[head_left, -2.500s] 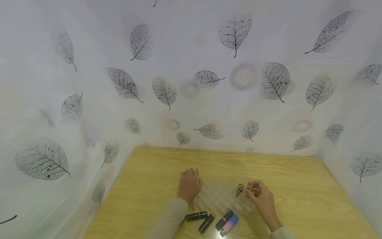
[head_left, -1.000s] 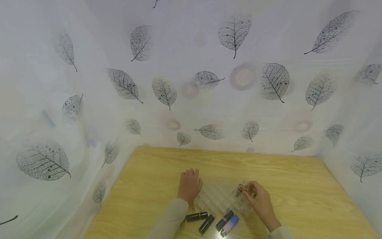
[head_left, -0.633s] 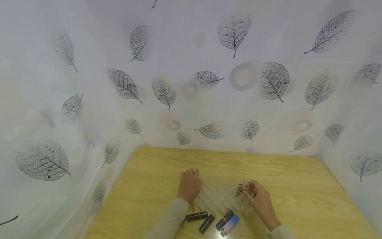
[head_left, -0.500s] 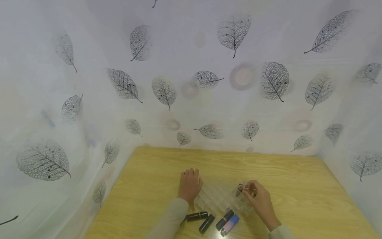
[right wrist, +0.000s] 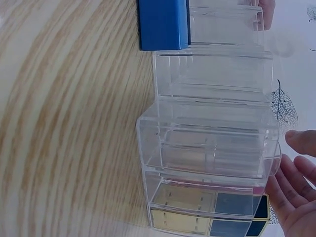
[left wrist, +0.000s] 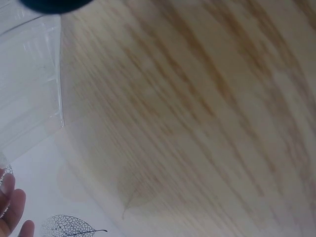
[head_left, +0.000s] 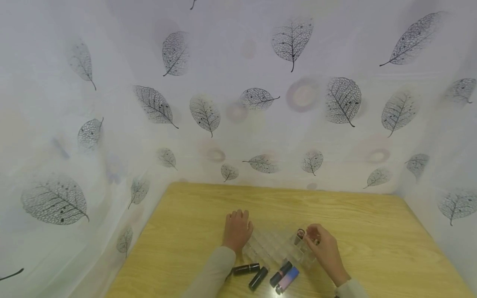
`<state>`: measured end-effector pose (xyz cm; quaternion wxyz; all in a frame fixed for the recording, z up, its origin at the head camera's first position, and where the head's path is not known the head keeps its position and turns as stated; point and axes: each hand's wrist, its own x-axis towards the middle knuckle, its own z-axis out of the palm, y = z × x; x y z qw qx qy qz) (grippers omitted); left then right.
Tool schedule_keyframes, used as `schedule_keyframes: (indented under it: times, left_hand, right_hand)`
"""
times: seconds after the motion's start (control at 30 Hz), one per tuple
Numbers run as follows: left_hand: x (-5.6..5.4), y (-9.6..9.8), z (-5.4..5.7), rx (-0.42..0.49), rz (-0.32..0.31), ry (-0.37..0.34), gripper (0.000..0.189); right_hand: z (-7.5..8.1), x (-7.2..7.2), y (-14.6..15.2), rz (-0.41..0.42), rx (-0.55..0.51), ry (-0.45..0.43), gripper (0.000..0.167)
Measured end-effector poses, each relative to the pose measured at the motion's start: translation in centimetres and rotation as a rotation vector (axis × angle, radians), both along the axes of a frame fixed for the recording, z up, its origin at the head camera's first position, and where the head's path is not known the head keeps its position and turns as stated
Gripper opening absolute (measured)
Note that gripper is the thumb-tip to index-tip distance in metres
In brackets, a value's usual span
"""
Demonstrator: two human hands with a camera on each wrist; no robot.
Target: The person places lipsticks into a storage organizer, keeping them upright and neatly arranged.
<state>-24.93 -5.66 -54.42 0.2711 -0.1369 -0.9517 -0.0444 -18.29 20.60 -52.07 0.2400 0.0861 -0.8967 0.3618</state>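
Before the leaf-printed curtain, well in from the far edge of the table, the left hand, fingers relaxed, seems to steady the clear organizer, while the right hand, fingers parted and empty, is near the gold-and-navy tube inside an end compartment.

Free room on the yellow wood-grain table right of the right hand and behind the clear plastic compartmented organizer, up to the white leaf-print sheet. Organizer's left end: left hand in the way. Near side: black cylindrical tubes, pink-and-blue bar block.
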Motion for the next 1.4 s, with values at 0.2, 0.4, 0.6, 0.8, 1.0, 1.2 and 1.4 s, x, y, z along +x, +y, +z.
schedule_keyframes:
  times: [0.2, 0.4, 0.6, 0.8, 1.0, 1.2, 1.4]
  left_hand:
    - [0.0, 0.1, 0.0, 0.0, 0.003, -0.004, 0.02]
    - [-0.2, 0.0, -0.3, -0.003, 0.007, -0.009, 0.021]
    - [-0.2, 0.0, -0.4, -0.009, 0.009, -0.002, 0.021]
    - [-0.1, 0.0, -0.2, 0.001, 0.007, -0.004, 0.021]
    - [0.0, 0.0, 0.0, -0.004, 0.003, -0.007, 0.022]
    - [0.0, 0.0, 0.1, 0.017, -0.006, -0.024, 0.022]
    - [-0.1, -0.1, -0.2, 0.015, -0.005, -0.029, 0.021]
  right_hand:
    - [0.3, 0.0, 0.0, -0.007, -0.014, -0.036, 0.027]
    - [0.9, 0.2, 0.2, -0.018, -0.018, -0.039, 0.028]
    - [1.6, 0.6, 0.1, -0.002, 0.004, 0.018, 0.03]
    - [2.0, 1.2, -0.3, 0.012, 0.066, 0.019, 0.031]
    - [2.0, 1.8, -0.8, 0.092, 0.133, 0.051, 0.035]
    - [1.6, 2.3, -0.9, 0.258, 0.234, 0.222, 0.046]
    - [1.0, 3.2, -1.1, 0.399, 0.33, 0.323, 0.047]
